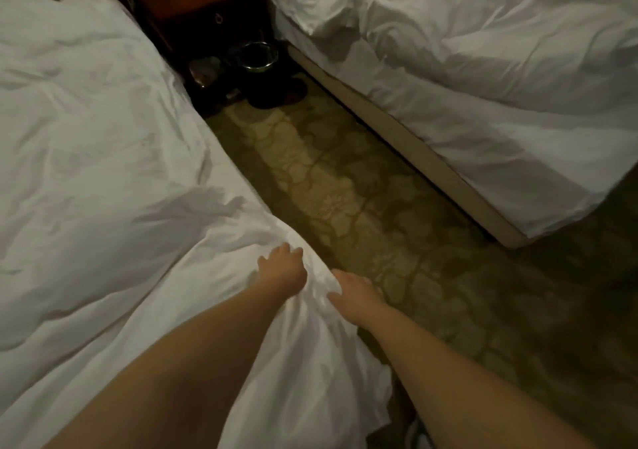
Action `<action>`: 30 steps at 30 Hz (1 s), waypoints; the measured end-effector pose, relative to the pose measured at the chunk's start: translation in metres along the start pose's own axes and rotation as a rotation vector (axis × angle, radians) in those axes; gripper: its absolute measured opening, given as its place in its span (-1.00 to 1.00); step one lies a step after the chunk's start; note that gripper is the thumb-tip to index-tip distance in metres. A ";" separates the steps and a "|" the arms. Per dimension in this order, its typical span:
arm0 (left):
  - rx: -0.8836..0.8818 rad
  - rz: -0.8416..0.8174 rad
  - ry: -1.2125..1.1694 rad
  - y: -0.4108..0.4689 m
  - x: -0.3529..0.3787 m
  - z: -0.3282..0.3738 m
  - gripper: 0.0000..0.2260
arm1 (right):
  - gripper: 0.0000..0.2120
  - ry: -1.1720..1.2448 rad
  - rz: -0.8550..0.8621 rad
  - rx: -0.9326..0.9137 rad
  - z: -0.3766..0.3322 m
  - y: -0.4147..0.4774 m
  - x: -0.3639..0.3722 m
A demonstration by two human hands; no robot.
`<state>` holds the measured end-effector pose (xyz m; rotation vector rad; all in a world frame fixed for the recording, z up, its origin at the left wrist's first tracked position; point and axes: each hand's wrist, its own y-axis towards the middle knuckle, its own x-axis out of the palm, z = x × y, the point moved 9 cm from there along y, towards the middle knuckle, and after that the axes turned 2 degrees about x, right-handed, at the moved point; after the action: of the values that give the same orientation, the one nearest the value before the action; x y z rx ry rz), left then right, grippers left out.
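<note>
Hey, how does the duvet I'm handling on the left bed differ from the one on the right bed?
The left bed's duvet has the left hand and right hand at its edge; nothing touches the right bed's duvet. The left one drapes over the bed's side, hiding what is under it; below the right one a beige base shows. Both are white and rumpled.

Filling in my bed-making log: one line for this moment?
left hand grips crumpled white fabric duvet edge | right hand grips it alongside | stage: duvet unsmoothed
</note>
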<state>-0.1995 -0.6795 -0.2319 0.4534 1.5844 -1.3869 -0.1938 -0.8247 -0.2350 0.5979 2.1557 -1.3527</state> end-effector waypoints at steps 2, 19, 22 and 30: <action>0.008 0.029 0.061 0.002 -0.013 0.026 -0.64 | -0.54 -0.034 0.024 -0.046 0.003 0.008 -0.040; -0.248 0.187 0.020 0.095 -0.234 0.074 -0.79 | -0.71 -0.502 0.274 -0.454 -0.088 0.098 -0.310; -0.289 0.177 0.025 0.144 -0.270 0.045 -0.83 | -0.72 -0.499 0.307 -0.540 -0.143 0.131 -0.356; -0.308 0.305 0.066 0.266 -0.433 -0.038 -0.79 | -0.60 -0.510 0.299 -0.610 -0.288 0.263 -0.483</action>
<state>0.2009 -0.4388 -0.0272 0.5313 1.6675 -0.8900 0.2815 -0.5001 -0.0013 0.2719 1.8209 -0.5544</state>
